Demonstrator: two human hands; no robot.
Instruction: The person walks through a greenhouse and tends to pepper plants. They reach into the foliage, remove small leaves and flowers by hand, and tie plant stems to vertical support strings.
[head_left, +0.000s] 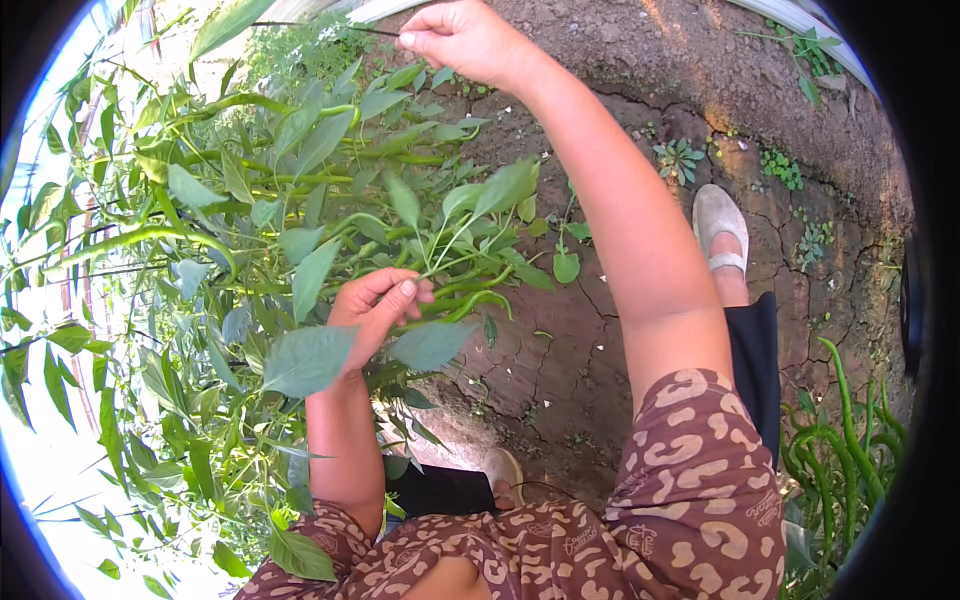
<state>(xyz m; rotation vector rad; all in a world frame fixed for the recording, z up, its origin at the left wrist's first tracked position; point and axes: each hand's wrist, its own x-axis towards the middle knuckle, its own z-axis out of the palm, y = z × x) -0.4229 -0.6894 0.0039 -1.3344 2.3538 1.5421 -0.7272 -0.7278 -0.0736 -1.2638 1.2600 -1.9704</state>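
Observation:
My left hand (379, 311) pinches a leafy pepper shoot (439, 262) by its stem between thumb and fingers. Long green peppers (480, 298) hang just beside and beyond that hand. Higher up, my right hand (442, 37) reaches out with thumb and forefinger closed on the end of a thin dark string (330, 27), which runs left above the plants. Pepper plants (300, 195) with more long, curved peppers fill the left of the view. Leaves hide part of my left wrist.
Cracked bare soil (555, 360) with small weeds (679, 161) lies under my feet. At the lower right are more long green peppers (847, 450). Dark strings (112, 271) cross the foliage at left. A pale strip (810, 30) edges the raised soil at the top right.

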